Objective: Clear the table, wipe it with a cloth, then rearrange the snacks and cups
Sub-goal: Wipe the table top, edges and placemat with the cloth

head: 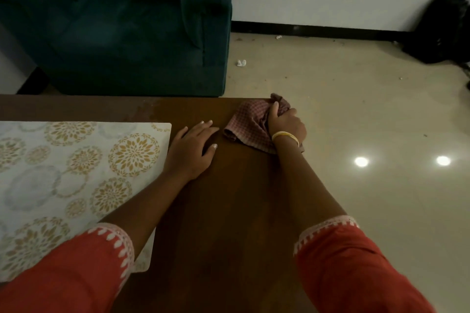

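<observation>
A dark brown wooden table (223,211) fills the lower middle of the view. Near its far right corner lies a crumpled pink checked cloth (248,122). My right hand (286,124) grips the bunched cloth and holds it down on the tabletop. My left hand (193,150) rests flat on the bare wood with straight fingers, just left of the cloth and beside the mat's right edge. No snacks or cups are in view.
A white placemat with gold floral circles (76,173) covers the table's left part. A dark green armchair (127,25) stands behind the table. Beige floor (368,109) with bits of litter lies to the right, and a black bag (442,28) leans on the wall.
</observation>
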The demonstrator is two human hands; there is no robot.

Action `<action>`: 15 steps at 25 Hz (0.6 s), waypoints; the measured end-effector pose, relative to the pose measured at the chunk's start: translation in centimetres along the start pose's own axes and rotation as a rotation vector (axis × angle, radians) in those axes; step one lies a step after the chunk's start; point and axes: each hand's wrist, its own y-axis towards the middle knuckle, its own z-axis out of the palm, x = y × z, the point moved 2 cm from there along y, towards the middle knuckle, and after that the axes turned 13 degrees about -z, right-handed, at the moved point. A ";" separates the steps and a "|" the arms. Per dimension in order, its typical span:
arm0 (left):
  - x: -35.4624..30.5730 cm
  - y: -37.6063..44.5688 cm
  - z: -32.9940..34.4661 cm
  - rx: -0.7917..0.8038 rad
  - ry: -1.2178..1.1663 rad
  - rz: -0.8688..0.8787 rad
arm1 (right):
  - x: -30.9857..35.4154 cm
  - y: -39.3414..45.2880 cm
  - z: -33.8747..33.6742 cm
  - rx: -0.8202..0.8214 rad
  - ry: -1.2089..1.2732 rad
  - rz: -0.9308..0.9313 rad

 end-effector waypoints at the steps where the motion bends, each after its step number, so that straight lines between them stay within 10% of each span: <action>1: 0.1 0.1 0.0 -0.002 0.004 -0.003 | -0.4 -1.6 -0.5 -0.001 -0.009 0.007; 8: 0.1 -0.1 -0.1 0.039 0.042 0.015 | -4.4 -12.9 -2.6 -0.045 -0.117 0.083; 15: 0.1 0.2 0.2 0.031 0.064 -0.003 | -2.0 -5.9 -1.3 -0.012 -0.049 0.105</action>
